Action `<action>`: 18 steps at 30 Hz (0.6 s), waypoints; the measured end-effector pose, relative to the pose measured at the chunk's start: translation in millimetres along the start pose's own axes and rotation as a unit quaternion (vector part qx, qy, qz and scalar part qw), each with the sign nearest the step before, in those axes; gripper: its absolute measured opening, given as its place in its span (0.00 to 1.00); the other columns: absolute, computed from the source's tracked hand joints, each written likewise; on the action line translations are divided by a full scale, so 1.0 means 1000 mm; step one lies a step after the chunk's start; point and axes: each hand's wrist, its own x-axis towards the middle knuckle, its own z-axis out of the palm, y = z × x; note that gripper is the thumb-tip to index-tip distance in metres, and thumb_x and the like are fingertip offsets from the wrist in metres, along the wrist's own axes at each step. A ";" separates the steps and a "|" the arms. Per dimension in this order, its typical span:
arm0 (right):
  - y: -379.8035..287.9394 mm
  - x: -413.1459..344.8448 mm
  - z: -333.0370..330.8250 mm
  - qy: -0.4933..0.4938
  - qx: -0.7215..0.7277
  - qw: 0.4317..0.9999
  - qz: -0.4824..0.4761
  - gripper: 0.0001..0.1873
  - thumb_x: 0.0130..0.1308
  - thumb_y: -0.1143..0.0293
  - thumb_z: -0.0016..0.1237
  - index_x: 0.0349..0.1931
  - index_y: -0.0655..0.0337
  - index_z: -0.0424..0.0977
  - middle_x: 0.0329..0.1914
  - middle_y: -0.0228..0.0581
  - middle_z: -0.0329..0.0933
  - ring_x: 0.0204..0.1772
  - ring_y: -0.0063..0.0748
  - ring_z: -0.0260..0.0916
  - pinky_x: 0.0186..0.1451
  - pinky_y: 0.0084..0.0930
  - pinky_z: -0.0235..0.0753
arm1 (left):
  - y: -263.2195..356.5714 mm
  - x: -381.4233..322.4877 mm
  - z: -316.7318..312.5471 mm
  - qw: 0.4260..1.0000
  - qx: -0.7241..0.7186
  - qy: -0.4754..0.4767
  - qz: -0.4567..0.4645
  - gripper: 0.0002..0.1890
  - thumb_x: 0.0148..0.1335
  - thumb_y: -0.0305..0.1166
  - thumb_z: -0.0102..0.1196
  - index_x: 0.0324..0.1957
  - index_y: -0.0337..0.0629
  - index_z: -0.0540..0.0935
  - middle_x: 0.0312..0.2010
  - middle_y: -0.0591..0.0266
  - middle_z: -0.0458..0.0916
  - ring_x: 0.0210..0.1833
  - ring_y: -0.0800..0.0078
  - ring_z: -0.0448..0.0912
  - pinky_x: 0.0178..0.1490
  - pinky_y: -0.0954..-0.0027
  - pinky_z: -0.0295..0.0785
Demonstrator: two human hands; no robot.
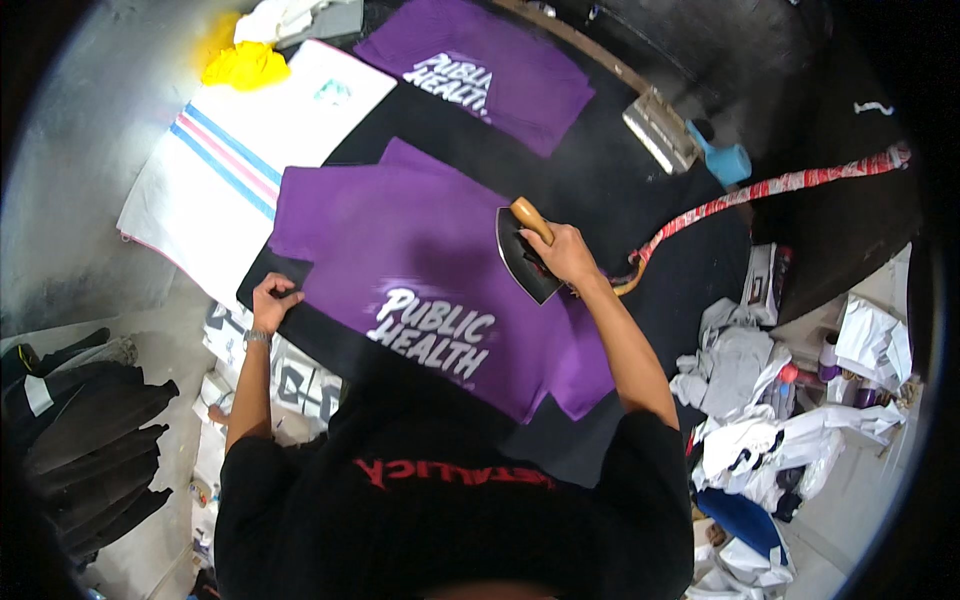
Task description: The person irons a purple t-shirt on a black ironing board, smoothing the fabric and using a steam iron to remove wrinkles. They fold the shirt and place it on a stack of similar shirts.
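My right hand (566, 255) grips the wooden handle of a clothes iron (525, 259), whose dark body rests over the right part of a purple T-shirt (360, 217). White printed lettering lies on the shirt's near side. My left hand (276, 300), with a watch or bracelet at its wrist, is at the shirt's lower left edge, over the black table cover; whether its fingertips pinch anything is unclear. A cord wrapped in red and white (772, 187) runs from the iron to the right. Another purple garment (517, 75) with similar lettering lies farther back.
A white striped cloth (225, 172) and a yellow cloth (247, 66) lie at left. Back right are a metal box-like object (660, 131) and a blue dipper (726, 161). Crumpled garments (731, 360) are heaped at right; dark garments (97, 427) hang or lie at far left.
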 end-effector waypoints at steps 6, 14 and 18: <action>0.067 0.060 -0.056 0.026 -0.040 0.985 0.165 0.38 0.71 0.40 0.55 0.52 0.77 0.80 0.37 0.63 0.85 0.45 0.64 0.84 0.51 0.51 0.81 | -0.004 0.005 0.001 0.999 0.041 0.014 -0.003 0.10 0.44 0.16 0.66 0.29 0.39 0.82 0.33 0.71 0.78 0.36 0.79 0.72 0.44 0.75 0.70; 0.104 -0.076 -0.049 0.362 -0.119 0.924 0.042 0.37 0.74 0.60 0.55 0.74 0.74 0.61 0.58 0.68 0.79 0.59 0.67 0.79 0.65 0.51 0.76 | 0.005 0.000 0.014 0.995 -0.025 0.070 0.064 0.12 0.52 0.29 0.77 0.24 0.39 0.84 0.32 0.66 0.77 0.36 0.72 0.74 0.41 0.68 0.68; 0.085 -0.230 -0.003 0.191 0.072 0.938 0.279 0.17 0.72 0.61 0.59 0.41 0.72 0.80 0.29 0.47 0.84 0.30 0.39 0.82 0.38 0.36 0.80 | 0.015 -0.011 0.025 0.972 0.131 0.114 0.159 0.19 0.49 0.42 0.81 0.27 0.40 0.84 0.36 0.60 0.77 0.43 0.60 0.76 0.46 0.58 0.71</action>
